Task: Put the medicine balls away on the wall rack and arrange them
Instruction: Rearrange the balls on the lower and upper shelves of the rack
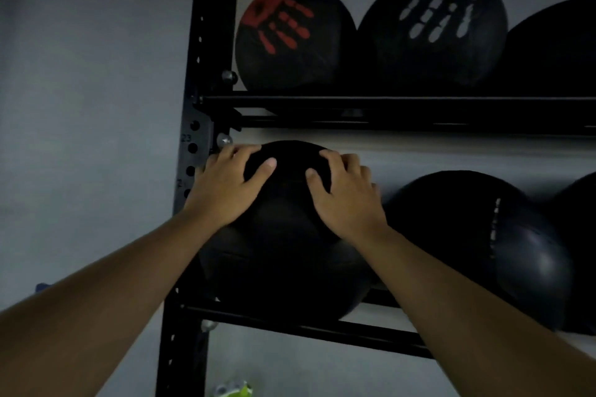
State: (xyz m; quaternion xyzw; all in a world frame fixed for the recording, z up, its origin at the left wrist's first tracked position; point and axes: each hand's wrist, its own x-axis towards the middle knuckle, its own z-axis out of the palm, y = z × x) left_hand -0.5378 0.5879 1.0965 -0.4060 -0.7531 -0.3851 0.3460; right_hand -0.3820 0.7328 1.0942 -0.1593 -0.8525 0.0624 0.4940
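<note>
A plain black medicine ball (283,248) sits at the left end of the lower rails of the black wall rack (322,103). My left hand (225,185) lies on its upper left and my right hand (346,195) on its upper right, fingers spread and curled over the top. To its right on the same rails rests another black ball (467,235) with a stitched seam. On the upper rails stand a ball with a red handprint (295,37), a ball with a white handprint (433,26) and a dark ball (554,48) cut off by the frame edge.
The rack's perforated black upright (190,171) runs down the left side against a grey wall (90,106). A further dark ball (580,251) shows at the right edge of the lower rails. Something green and white (233,390) lies on the floor below.
</note>
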